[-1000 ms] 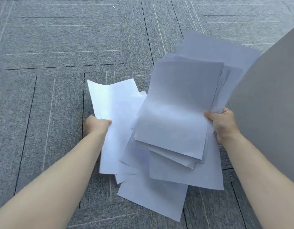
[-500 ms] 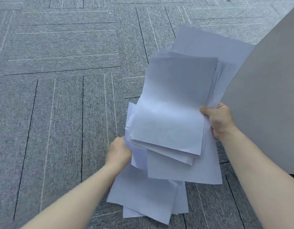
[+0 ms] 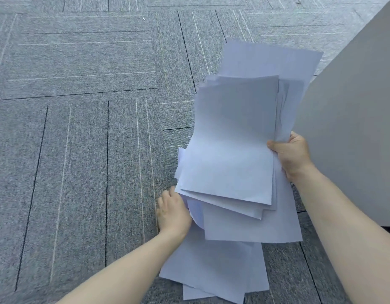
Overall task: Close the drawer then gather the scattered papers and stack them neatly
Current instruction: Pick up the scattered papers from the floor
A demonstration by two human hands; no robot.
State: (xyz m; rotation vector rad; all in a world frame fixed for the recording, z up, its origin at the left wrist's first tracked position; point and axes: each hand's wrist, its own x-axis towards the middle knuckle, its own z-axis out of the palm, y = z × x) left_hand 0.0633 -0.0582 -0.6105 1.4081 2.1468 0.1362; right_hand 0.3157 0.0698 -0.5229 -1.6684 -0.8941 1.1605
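Observation:
A loose, uneven bundle of white papers (image 3: 235, 139) hangs above the carpet, sheets fanned at different angles. My right hand (image 3: 291, 154) grips the bundle's right edge, thumb on top. My left hand (image 3: 173, 210) is at the bundle's lower left edge, its fingers tucked under the lower sheets (image 3: 213, 266), which droop toward me. No drawer front is visible.
A large plain grey panel (image 3: 354, 128), the side of a piece of furniture, fills the right side close to my right hand. Grey carpet tiles (image 3: 80, 139) with thin line patterns cover the floor on the left and far side.
My left hand has brought its separate sheets rightward under the main bundle, so the papers now overlap in one pile. My right hand has kept its grip.

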